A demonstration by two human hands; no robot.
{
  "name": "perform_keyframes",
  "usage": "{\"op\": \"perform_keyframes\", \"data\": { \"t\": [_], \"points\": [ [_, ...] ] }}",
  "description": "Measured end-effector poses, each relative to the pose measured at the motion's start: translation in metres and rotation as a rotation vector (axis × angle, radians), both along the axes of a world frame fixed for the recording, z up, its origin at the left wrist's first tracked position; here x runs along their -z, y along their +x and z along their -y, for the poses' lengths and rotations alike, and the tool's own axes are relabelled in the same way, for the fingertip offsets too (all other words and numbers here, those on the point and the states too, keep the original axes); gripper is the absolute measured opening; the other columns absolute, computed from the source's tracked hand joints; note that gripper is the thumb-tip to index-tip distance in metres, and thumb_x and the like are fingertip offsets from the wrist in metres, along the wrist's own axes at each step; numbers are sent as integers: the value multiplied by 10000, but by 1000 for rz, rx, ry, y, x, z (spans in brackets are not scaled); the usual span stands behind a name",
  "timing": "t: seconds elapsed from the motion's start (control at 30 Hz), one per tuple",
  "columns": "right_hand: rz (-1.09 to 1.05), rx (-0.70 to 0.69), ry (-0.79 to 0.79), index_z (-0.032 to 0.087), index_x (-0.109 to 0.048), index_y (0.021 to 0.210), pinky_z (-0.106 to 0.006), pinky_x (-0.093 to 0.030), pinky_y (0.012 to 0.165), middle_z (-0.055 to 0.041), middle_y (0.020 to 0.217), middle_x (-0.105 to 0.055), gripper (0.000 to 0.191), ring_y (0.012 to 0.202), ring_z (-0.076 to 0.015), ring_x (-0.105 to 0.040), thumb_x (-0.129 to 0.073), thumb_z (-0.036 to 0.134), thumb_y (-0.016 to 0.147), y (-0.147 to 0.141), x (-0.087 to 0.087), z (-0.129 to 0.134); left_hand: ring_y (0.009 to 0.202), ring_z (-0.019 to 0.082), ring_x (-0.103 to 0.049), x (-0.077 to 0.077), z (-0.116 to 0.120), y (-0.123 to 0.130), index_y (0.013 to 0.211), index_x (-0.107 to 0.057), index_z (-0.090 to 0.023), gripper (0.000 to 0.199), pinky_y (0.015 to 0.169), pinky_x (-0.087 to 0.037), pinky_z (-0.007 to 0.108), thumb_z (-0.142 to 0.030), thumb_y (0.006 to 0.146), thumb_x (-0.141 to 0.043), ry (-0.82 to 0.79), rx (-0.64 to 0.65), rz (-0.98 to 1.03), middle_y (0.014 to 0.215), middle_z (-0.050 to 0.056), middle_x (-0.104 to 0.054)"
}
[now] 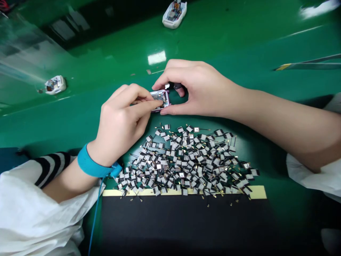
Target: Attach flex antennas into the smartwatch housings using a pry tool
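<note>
A small electronic device in a pink frame (160, 100) lies open, its circuit board showing, just above the pile. My right hand (191, 89) grips it from the far right side, with thumb below and fingers above. My left hand (119, 122) comes in from the near left, its fingertips pressed on the board; anything between them is hidden. Below both hands spreads a heap of several small white-and-black patch antennas (186, 163) with thin black leads and gold tips. A blue antistatic wrist strap (93, 165) circles my left wrist.
Two similar white-cased devices rest on the green bench, one at the top (174, 15) and one at the left (55, 84). A black mat (183, 224) with a yellow tape strip (183, 192) lies nearest me. A long thin strip (306, 65) lies at the right.
</note>
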State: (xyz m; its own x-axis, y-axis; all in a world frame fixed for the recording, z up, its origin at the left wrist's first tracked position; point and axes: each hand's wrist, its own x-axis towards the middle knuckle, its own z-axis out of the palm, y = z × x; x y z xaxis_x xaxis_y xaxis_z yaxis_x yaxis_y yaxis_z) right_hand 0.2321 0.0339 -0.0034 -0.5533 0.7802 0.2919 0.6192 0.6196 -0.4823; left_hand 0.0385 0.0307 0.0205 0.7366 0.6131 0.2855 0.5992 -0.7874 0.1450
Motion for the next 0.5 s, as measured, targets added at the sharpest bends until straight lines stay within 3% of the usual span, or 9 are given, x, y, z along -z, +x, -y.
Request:
{"op": "perform_keyframes", "data": {
  "t": [0.5],
  "points": [
    [-24,-9,30,139,-523,975,-230,-397,681,0,876,-489,404,786,-105,-488,-586,462,739,1,4,-1,828,144,-519,1,-1,0,937,-611,-235,220,726,-446,292,-205,870,-403,25,39,1,904,6,-562]
  ]
}}
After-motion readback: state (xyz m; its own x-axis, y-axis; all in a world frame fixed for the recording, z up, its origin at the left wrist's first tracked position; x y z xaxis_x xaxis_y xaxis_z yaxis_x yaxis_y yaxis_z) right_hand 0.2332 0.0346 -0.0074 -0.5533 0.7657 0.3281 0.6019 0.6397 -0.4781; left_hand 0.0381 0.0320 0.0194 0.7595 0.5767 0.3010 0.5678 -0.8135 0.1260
